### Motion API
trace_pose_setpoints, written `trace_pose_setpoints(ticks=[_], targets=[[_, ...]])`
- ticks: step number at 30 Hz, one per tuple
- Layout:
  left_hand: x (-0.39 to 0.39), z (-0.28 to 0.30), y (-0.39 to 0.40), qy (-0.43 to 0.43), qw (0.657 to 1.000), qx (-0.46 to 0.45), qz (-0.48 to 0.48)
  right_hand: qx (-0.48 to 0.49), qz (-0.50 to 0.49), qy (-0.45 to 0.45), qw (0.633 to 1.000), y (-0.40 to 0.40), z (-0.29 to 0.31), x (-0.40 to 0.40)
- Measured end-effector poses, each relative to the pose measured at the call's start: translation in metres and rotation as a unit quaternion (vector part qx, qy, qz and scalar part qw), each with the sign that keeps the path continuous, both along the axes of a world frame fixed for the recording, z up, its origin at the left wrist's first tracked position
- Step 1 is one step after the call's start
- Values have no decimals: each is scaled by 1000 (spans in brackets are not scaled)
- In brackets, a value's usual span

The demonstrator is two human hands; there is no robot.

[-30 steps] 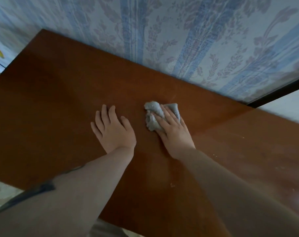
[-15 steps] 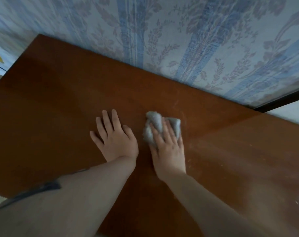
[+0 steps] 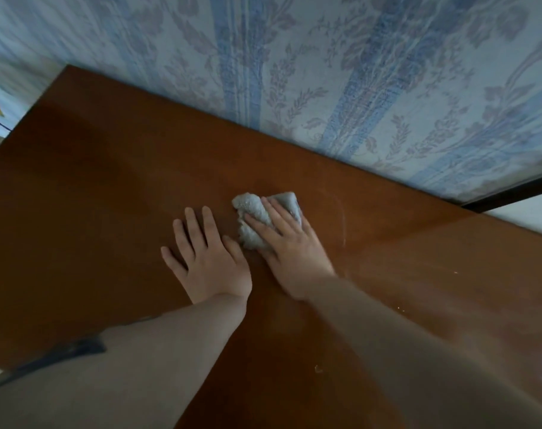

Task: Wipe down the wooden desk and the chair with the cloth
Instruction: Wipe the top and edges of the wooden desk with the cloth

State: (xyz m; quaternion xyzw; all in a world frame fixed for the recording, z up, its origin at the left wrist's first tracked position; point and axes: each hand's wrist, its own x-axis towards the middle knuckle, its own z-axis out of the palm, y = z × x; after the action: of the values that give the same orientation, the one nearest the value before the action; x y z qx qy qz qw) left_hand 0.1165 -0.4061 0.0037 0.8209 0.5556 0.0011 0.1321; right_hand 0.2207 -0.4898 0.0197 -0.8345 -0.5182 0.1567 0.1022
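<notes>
Cloth [image 3: 253, 220], a bunched grey wad, lies mid-table [image 3: 108, 187] under the right hand's [image 3: 290, 243] straight, pressing fingers, its length running near-to-far. Just left, the left hand [image 3: 207, 258] rests flat, fingers spread. Unwiped dusty wood probably lies rightward, nearest the right hand.

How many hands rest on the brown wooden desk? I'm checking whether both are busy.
2: the left hand lies flat on the desk; the right hand presses the crumpled grey cloth.
</notes>
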Motion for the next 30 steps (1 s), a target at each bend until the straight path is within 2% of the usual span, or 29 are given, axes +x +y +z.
trace_pose_setpoints(ticks=[1, 2, 5, 7, 8, 10, 12, 13, 14, 15, 17, 18, 19, 21, 25, 27, 30], targets=[[0, 0, 0, 7, 1000, -1, -4, -26, 32, 8, 999, 2, 1, 19], [1, 1, 1, 13, 1000, -2, -10, -43, 13, 20, 999, 3, 2, 37], [0, 3, 0, 33, 999, 1, -38, 24, -210, 35, 977, -8, -1, 47], [1, 5, 1, 32, 999, -9, -40, 41, -269, 2, 962, -13, -4, 15], [3, 7, 2, 17, 999, -10, -35, 38, -252, -1, 967, -15, -4, -1], [15, 9, 10, -25, 998, 2, -56, 22, -145, 9, 989, -14, -1, -9], [36, 11, 17, -57, 991, 15, -118, -20, -17, 4, 1000, -11, 4, 21], [48, 10, 20, -68, 988, 10, -142, -45, 5, 8, 999, -11, 4, 41], [58, 9, 21, -71, 985, 0, -156, -61, -29, 23, 997, -12, 4, 57], [65, 6, 20, -67, 984, -8, -163, -44, -107, 31, 993, -15, 3, 67], [72, -1, 13, -52, 985, -1, -165, 3, -253, 12, 967, -17, -3, 58], [71, -3, 12, -46, 985, 8, -165, 9, -283, 4, 959, -12, -5, 44], [72, -5, 11, -44, 985, 16, -163, 2, -281, 7, 960, -7, -6, 30], [72, -4, 10, -40, 985, 27, -163, 3, -210, 18, 978, 0, -6, 20], [76, -2, 11, -13, 985, 34, -166, -22, -48, 22, 998, -2, 0, 74], [76, -2, 10, -13, 986, 32, -162, -7, -125, 35, 992, -6, -4, 88], [75, -3, 11, -21, 986, 35, -163, 53, -349, -13, 936, 8, -12, 55]])
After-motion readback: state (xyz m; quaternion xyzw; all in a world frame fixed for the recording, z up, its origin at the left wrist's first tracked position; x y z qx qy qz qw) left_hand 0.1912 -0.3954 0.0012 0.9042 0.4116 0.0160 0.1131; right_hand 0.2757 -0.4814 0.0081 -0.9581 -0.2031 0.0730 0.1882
